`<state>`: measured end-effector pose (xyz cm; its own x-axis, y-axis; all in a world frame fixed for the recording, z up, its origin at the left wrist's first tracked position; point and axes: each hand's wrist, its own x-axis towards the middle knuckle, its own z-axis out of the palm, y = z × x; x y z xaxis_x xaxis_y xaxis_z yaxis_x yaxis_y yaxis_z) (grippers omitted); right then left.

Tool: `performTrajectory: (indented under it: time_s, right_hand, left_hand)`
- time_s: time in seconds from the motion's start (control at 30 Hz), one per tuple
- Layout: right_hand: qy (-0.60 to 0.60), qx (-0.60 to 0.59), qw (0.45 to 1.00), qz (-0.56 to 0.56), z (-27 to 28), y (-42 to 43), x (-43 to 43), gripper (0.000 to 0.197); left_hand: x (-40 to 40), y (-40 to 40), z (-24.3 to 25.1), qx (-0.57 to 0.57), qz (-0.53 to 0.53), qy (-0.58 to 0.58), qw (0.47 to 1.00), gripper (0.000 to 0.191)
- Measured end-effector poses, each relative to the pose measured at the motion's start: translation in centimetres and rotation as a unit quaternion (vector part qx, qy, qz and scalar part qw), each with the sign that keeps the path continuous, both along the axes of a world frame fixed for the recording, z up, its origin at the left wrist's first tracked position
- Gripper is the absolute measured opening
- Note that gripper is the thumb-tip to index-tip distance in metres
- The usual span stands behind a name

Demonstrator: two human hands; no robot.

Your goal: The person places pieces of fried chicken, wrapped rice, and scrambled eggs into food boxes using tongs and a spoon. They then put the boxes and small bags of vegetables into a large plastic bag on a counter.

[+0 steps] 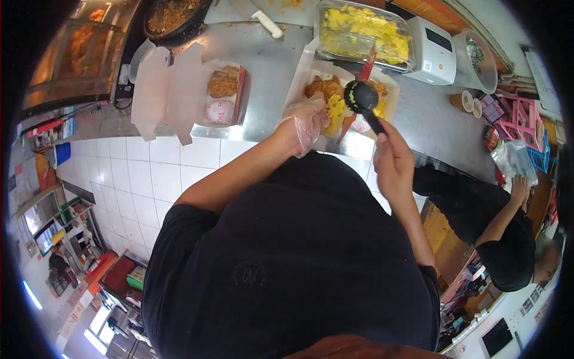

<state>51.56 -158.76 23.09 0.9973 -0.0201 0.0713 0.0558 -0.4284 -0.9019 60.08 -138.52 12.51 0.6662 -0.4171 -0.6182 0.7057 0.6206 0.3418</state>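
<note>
My left hand (309,119), in a clear plastic glove, touches the near side of an open paper box (302,67), beside scrambled egg (335,107) and fried chicken (323,87). With my bare right hand (394,157) I grip the handle of a black ladle (361,96), its bowl above the boxes and bearing bits of egg. A second box (392,89) adjoins on the right, with chicken, egg and a round wrapped item (360,124) partly hidden by the ladle. Further left, another open box (179,89) holds fried chicken (223,83) and a wrapped item bearing writing (219,112).
Behind the boxes sits a film-covered tray of scrambled egg (365,33), next to a white device (432,51). A white-handled knife (267,24) and a dark pan (175,20) are at the back. At right, a co-worker (497,238) handles a plastic bag (515,161).
</note>
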Motion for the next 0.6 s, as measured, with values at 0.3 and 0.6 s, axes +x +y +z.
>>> performTrajectory:
  time_s: [0.3, 0.6]
  right_hand:
    - [0.035, 0.067, 0.982, -0.175, -1.6, -7.5, 4.7, 0.034]
    - [-0.014, -0.321, 0.94, -0.117, -4.6, -8.8, 11.2, 0.028]
  left_hand:
    - [1.2, -0.4, 2.4, -0.051, -0.099, -0.055, 0.992, 0.015]
    - [23.0, -0.2, 8.1, 0.493, -0.244, -0.718, 0.426, 0.076]
